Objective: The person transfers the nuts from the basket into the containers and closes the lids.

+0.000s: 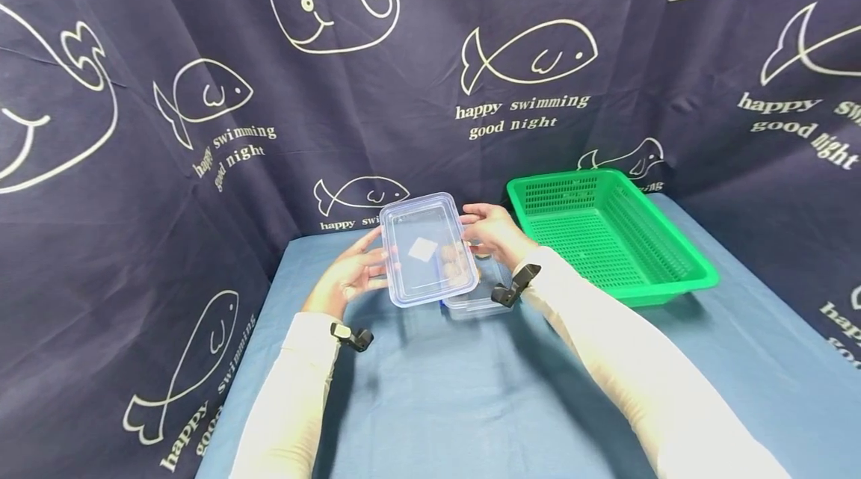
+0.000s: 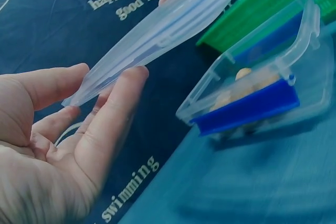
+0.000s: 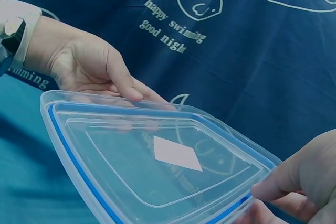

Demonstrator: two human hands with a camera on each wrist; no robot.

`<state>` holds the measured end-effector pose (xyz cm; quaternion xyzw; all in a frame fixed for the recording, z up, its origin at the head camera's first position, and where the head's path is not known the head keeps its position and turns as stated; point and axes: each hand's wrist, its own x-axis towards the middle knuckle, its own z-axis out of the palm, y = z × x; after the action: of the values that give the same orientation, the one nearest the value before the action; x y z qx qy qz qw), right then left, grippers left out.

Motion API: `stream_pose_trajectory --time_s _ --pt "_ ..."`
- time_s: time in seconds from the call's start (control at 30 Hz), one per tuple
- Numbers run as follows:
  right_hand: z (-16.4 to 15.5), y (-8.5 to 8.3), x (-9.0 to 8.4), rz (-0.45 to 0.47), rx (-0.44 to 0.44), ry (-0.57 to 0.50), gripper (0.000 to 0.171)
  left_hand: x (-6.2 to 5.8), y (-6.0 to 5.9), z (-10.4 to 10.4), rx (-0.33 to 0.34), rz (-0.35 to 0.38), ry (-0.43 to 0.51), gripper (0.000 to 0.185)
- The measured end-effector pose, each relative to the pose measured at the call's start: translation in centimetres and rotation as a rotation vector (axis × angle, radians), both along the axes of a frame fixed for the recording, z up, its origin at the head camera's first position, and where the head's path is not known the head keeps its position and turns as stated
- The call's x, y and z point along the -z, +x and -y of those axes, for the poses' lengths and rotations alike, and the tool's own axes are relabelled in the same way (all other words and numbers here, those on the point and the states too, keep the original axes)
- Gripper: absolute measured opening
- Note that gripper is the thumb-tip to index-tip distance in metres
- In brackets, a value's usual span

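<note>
So at this point the clear lid (image 1: 425, 249) was already off the plastic container (image 1: 479, 292) and held up in the air just above it, a bit to the left. The left hand (image 1: 350, 275) had it by one long edge, thumb on top and fingers underneath, and the right hand (image 1: 494, 232) pinched the opposite edge the same way. The container itself sat on the blue tablecloth (image 1: 471, 389), open, with some small tan pieces of food (image 2: 242, 73) still inside, looked like nuts or cookies but too blurry to tell. So my read was: opening done, whatever came after the lid hadn't started.

Room-wise, the green basket (image 1: 608, 240) was just to the right of the container, near but not touching, and looked empty. Behind the container the whale-print curtain (image 1: 430, 75) closed things off pretty close. In front of the container, toward the person, there was lots of open cloth, and some to its left too before the table edge.
</note>
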<state>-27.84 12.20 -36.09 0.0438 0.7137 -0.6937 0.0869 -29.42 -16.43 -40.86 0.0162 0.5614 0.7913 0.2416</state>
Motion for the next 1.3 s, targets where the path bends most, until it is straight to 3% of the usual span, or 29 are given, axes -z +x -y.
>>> stream_pose_trajectory --time_s 0.33,0.67,0.87,1.3 --pt "-2.7 0.6 -0.8 0.036 0.052 0.056 0.059 -0.4 -0.3 -2.1 -0.009 -0.115 -0.033 0.073" --pt "-5.0 0.7 -1.2 0.072 0.046 0.026 0.076 -0.7 -0.7 -3.0 -0.012 -0.165 -0.039 0.076" --pt "-5.1 0.7 -1.5 0.085 0.029 0.035 0.076 -0.9 -0.8 -3.4 -0.055 -0.207 -0.044 0.078" --pt "-5.6 0.9 -1.6 0.075 -0.022 0.021 0.08 -1.4 -0.9 -4.1 -0.128 -0.213 -0.055 0.076"
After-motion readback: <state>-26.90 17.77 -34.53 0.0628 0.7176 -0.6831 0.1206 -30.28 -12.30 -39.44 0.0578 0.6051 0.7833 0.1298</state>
